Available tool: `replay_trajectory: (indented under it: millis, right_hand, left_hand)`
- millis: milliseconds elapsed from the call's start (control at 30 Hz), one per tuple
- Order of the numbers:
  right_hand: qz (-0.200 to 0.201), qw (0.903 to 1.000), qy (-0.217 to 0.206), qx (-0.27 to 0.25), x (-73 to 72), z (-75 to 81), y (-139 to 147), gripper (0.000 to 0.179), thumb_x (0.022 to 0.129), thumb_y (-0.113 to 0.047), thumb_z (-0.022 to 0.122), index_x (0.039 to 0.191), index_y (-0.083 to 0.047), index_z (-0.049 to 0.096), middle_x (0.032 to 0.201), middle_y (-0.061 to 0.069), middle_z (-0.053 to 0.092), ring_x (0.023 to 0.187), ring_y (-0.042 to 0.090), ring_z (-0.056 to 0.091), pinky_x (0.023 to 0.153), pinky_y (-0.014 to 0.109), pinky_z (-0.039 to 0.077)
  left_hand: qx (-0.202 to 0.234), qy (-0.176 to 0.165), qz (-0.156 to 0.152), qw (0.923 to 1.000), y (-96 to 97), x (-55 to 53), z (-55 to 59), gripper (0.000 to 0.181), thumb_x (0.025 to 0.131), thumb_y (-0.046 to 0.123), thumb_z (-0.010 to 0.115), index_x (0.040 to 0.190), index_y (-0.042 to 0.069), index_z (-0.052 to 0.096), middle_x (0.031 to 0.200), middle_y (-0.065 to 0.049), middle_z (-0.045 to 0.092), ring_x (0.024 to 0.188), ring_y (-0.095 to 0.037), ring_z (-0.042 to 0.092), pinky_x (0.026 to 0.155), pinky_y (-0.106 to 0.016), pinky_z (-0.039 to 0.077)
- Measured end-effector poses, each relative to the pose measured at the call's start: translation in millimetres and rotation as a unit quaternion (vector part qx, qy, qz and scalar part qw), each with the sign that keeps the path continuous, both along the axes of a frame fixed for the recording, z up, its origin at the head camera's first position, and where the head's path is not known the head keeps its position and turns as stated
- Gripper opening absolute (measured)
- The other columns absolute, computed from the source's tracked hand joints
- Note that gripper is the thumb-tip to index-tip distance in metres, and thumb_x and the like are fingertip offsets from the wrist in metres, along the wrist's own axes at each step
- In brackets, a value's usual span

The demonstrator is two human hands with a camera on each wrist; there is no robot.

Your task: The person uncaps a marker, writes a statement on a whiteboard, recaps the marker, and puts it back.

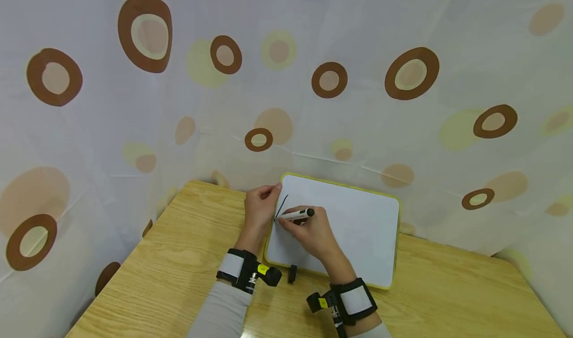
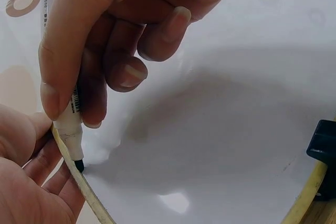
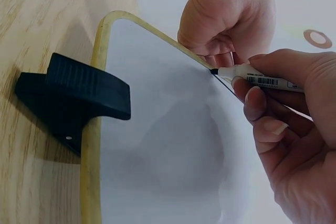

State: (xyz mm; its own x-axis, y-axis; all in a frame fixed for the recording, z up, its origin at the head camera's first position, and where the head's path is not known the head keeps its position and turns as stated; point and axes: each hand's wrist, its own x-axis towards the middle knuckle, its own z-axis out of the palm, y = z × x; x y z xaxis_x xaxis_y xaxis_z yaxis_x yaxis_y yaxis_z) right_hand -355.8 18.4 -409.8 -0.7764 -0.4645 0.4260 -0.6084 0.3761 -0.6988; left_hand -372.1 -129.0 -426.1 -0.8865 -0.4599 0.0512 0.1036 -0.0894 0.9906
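Observation:
A whiteboard (image 1: 353, 233) with a yellow rim lies tilted on the wooden table. Beside its left edge, my left hand (image 1: 259, 206) holds the rim, fingers partly hidden at the edge in the left wrist view. My right hand (image 1: 315, 231) pinches a white marker (image 3: 273, 81) between thumb and fingers. The marker's black tip (image 2: 79, 166) is right at the board's left edge. A short slanted black line (image 1: 282, 205) runs on the board near my left hand, just above the tip.
A black clip (image 3: 86, 90) grips the board's near edge. Wooden tabletop (image 1: 165, 268) extends on both sides of the board. Behind it hangs a pale curtain (image 1: 286, 109) patterned with brown rings. Both wrists wear strapped cameras.

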Motion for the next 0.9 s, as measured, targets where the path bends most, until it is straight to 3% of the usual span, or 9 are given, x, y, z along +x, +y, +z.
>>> replay_trajectory:
  millis: [167,400,667,900]
  right_hand:
    - [-0.003,1.0,-0.001,0.0,-0.7,1.8,2.6,0.008,0.087,-0.013,0.083,0.094,-0.008,0.081,0.08,0.001,0.076,0.06,0.009,0.063,0.053,0.027,0.052]
    - [-0.039,0.9959,0.045,-0.068,-3.6,6.5,9.9,0.008,0.088,-0.012,0.083,0.093,-0.007,0.081,0.079,0.004,0.075,0.061,0.014,0.065,0.054,0.027,0.053]
    - [-0.06,0.9926,0.083,-0.065,-6.3,1.6,9.7,0.01,0.088,-0.011,0.082,0.096,-0.005,0.081,0.086,0.006,0.077,0.066,0.011,0.066,0.059,0.026,0.054]
    - [-0.06,0.9925,0.082,-0.069,-5.6,0.1,10.6,0.01,0.088,-0.009,0.082,0.097,-0.004,0.08,0.086,0.006,0.076,0.066,0.012,0.065,0.058,0.026,0.054]
  left_hand:
    - [0.002,0.003,-0.001,1.0,-0.1,0.8,-1.0,0.026,0.098,0.024,0.072,0.104,0.0,0.079,0.099,-0.012,0.073,0.085,-0.017,0.065,0.068,-0.022,0.05]
    - [0.001,0.006,-0.006,1.0,0.3,0.3,0.3,0.026,0.099,0.026,0.072,0.106,0.001,0.079,0.102,-0.011,0.073,0.088,-0.018,0.065,0.069,-0.023,0.05]
    - [0.004,0.003,-0.018,0.9998,1.6,2.2,2.6,0.027,0.099,0.027,0.071,0.107,0.002,0.078,0.103,-0.011,0.073,0.089,-0.018,0.065,0.07,-0.024,0.051]
    - [0.007,0.004,-0.02,0.9998,3.9,3.3,2.0,0.029,0.099,0.028,0.071,0.107,0.001,0.078,0.102,-0.012,0.073,0.088,-0.018,0.065,0.069,-0.024,0.051]
